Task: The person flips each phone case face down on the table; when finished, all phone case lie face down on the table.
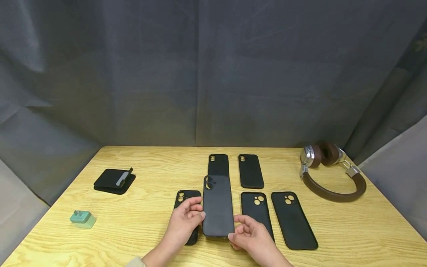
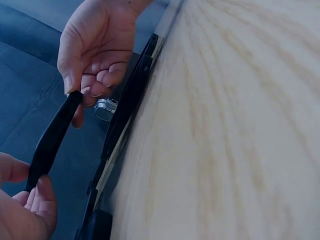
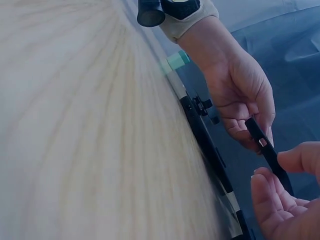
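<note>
To the left of my left hand, a green plug block (image 1: 82, 219) is lying well apart, and a black folding holder (image 1: 111, 178) is sitting beyond it. A black case (image 1: 193, 237) is lying partly beneath my left hand (image 1: 183, 224). That hand is pinching the left edge of the held phone case (image 1: 218, 209), which I am holding between my hands, above the table (image 1: 150, 167). A farther case (image 1: 218, 165) is lying beyond it, partly hidden. My right hand (image 1: 254, 239) is pinching the held case's near right corner. Beyond that hand, a cutout case (image 1: 256, 208) and a back case (image 1: 251, 170) are lying; to its right, an outer case (image 1: 295, 222) is lying near, and brown headphones (image 1: 328, 193) are resting farther off.
</note>
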The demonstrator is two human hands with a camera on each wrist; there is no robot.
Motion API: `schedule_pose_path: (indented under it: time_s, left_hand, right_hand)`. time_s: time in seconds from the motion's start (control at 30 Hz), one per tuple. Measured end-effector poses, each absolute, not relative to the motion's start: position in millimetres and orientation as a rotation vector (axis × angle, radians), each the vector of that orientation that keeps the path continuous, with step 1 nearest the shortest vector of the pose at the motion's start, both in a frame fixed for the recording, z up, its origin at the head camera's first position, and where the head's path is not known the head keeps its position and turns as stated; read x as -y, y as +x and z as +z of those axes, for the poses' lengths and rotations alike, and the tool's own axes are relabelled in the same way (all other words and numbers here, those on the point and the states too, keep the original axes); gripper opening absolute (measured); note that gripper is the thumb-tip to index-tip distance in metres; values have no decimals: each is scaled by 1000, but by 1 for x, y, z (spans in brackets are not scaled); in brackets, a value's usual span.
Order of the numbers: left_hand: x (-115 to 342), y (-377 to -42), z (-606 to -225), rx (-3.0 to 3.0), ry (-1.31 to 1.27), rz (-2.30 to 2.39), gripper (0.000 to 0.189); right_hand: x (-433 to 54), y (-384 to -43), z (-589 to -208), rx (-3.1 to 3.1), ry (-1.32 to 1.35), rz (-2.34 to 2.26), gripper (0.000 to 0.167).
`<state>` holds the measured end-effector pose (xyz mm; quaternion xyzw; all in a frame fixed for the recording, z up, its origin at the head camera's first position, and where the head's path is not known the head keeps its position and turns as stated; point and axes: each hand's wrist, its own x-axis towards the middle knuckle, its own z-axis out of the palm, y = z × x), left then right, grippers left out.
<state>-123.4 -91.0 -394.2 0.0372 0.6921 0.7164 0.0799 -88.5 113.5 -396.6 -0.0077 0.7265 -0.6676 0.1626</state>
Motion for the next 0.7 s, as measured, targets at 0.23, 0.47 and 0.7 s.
schedule_pose_path:
  time_s: [0.23, 0.47, 0.7]
  left_hand:
    - [92, -124, -404, -2124, 142, 2082, 47]
    - [93, -125, -405, -2231, 220, 1911, 43]
    - [91, -124, -400, -2436, 317, 1661, 41]
  right_hand:
    - [-115, -89, -400, -2048, -44, -1888, 67]
    - [-117, -89, -406, -2064, -39, -1822, 67]
    - [-116, -90, -405, -2132, -37, -1732, 65]
